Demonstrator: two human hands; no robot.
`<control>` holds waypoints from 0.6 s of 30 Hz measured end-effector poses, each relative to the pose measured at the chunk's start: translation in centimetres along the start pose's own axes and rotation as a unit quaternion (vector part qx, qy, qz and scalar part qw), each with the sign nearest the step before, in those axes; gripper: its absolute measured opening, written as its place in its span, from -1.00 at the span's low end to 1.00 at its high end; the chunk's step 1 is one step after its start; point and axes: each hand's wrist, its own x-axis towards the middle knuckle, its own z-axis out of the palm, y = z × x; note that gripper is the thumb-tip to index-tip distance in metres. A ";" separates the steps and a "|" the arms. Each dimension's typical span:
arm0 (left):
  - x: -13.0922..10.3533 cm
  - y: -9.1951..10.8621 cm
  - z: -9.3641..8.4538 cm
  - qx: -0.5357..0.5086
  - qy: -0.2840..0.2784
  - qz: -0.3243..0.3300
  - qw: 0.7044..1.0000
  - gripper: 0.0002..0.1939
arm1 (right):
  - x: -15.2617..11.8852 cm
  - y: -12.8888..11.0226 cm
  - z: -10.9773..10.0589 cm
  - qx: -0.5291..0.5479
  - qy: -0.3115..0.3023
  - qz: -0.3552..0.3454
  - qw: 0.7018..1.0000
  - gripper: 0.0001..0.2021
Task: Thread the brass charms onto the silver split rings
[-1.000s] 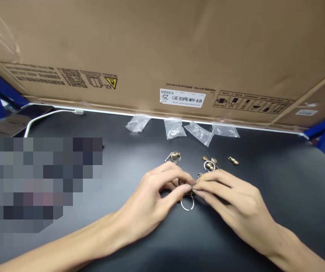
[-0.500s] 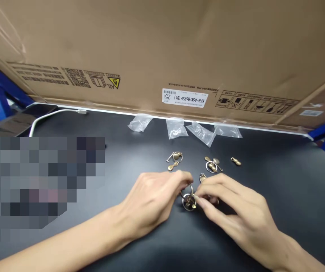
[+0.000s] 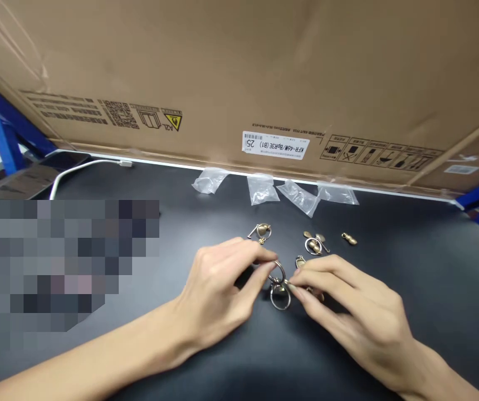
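Observation:
My left hand (image 3: 226,284) pinches a silver key ring (image 3: 279,272) between thumb and forefinger. Below it hangs a second silver ring (image 3: 280,298), touching the first. My right hand (image 3: 348,306) is closed at the rings' right side, its thumb and fingertips on a small gold-coloured metal piece (image 3: 286,285), partly hidden. Under the right fingers lie more small brass-coloured bits, mostly covered. Just beyond the hands are a ring with gourd-shaped charms (image 3: 262,229), another ring with charms (image 3: 314,245), and a loose gourd charm (image 3: 349,239).
A large cardboard box (image 3: 206,67) stands along the back of the black table (image 3: 206,223). Several clear plastic bags (image 3: 262,190) lie before it. At the left are a white cable (image 3: 76,167), a dark flat device (image 3: 22,184) and a blurred-out patch. Blue metal posts (image 3: 3,139) flank the table.
My left thumb and forefinger have shifted on the upper ring, which now shows more fully. The lower ring has turned and hangs more openly. The view has moved slightly.

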 end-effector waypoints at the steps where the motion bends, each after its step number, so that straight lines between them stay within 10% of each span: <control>1: -0.1 0.0 0.1 0.002 -0.004 0.007 1.000 -0.83 | 0.0 0.0 0.0 -0.015 0.005 -0.012 1.000 -0.86; 6: -0.1 -0.5 0.1 0.068 -0.036 0.109 0.991 -0.80 | 0.0 0.0 -0.1 -0.089 0.026 -0.030 0.995 -0.90; 12: 0.3 0.3 0.1 0.003 -0.011 -0.052 0.999 -0.94 | -0.1 0.4 -0.2 -0.130 0.007 -0.059 0.990 -0.86; 18: -0.1 -0.1 0.0 0.082 -0.048 0.083 0.992 -0.83 | -0.1 0.7 -0.2 -0.147 0.017 -0.058 0.987 -0.88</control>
